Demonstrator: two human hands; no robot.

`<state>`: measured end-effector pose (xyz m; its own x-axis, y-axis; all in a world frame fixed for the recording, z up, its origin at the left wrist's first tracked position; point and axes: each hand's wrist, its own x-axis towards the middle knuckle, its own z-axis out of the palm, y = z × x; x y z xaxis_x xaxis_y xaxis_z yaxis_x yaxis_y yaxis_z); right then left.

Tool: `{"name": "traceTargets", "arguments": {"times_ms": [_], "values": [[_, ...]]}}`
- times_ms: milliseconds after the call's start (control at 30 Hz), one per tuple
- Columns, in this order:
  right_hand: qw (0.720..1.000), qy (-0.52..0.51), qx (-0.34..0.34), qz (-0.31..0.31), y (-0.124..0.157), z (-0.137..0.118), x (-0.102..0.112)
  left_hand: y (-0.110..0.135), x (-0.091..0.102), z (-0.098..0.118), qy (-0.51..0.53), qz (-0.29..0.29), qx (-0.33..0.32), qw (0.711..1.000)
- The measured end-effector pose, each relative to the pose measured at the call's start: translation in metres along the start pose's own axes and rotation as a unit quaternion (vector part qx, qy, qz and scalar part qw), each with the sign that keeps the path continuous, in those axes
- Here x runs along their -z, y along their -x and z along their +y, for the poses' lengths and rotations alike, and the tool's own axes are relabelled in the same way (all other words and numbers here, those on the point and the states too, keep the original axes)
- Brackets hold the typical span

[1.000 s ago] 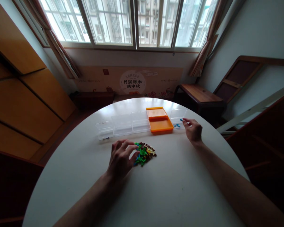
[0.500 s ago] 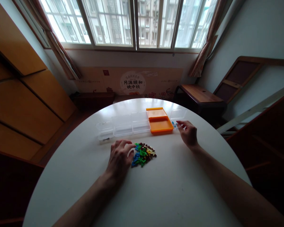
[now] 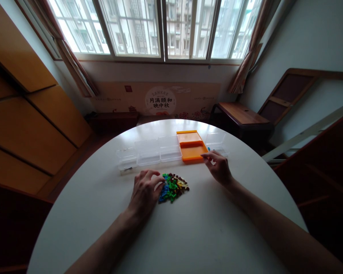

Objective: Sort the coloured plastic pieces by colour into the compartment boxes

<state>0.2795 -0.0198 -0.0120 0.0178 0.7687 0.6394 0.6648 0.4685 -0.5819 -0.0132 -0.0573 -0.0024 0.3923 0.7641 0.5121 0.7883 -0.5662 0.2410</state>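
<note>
A pile of small toy bricks (image 3: 173,187), blue, green, brown, yellow and cream, lies on the white round table (image 3: 188,236). At its left edge rests my left hand (image 3: 145,188), fingers curved and slightly apart, with thumb and forefinger by the blue bricks. My right hand (image 3: 218,167) is over the front right corner of the orange box (image 3: 193,152), thumb and forefinger tips brought together. Anything between those tips is too small to make out. Just behind it, a clear box (image 3: 221,149) with its lid up holds a few blue bricks, partly hidden by my fingers.
Left of the orange box stand more clear lidded boxes in a row: one beside it (image 3: 170,153), another (image 3: 148,156), and a smaller one at the end (image 3: 127,163) with something dark in it. Beyond the table's right rim is a wooden chair (image 3: 242,114).
My right hand has moved left and toward me, from the clear box with blue bricks to the orange box's corner. My left hand has barely shifted beside the pile.
</note>
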Motion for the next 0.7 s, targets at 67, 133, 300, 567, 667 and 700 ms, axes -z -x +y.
{"name": "traceTargets", "arguments": {"times_ms": [67, 133, 300, 567, 667, 700], "values": [[0.999, -0.013, 0.020, -0.028, 0.002, -0.007, -0.002, 0.000, 0.000, 0.000, -0.001, 0.005, -0.007, 1.000], [0.997, -0.032, 0.032, -0.065, 0.004, -0.014, -0.004, 0.000, 0.001, 0.000, 0.002, 0.007, -0.013, 1.000], [0.971, -0.078, 0.072, -0.213, 0.014, -0.029, -0.012, -0.001, 0.002, 0.001, 0.010, -0.011, -0.025, 1.000], [0.955, -0.025, 0.074, -0.285, 0.020, -0.040, -0.017, -0.002, 0.006, 0.005, 0.050, 0.079, -0.068, 0.993], [0.960, -0.034, 0.074, -0.269, 0.021, -0.043, -0.017, -0.002, 0.007, 0.008, 0.083, 0.090, -0.101, 0.987], [0.961, -0.043, 0.074, -0.262, 0.021, -0.045, -0.017, -0.001, 0.008, 0.010, 0.093, 0.087, -0.116, 0.985]]}}
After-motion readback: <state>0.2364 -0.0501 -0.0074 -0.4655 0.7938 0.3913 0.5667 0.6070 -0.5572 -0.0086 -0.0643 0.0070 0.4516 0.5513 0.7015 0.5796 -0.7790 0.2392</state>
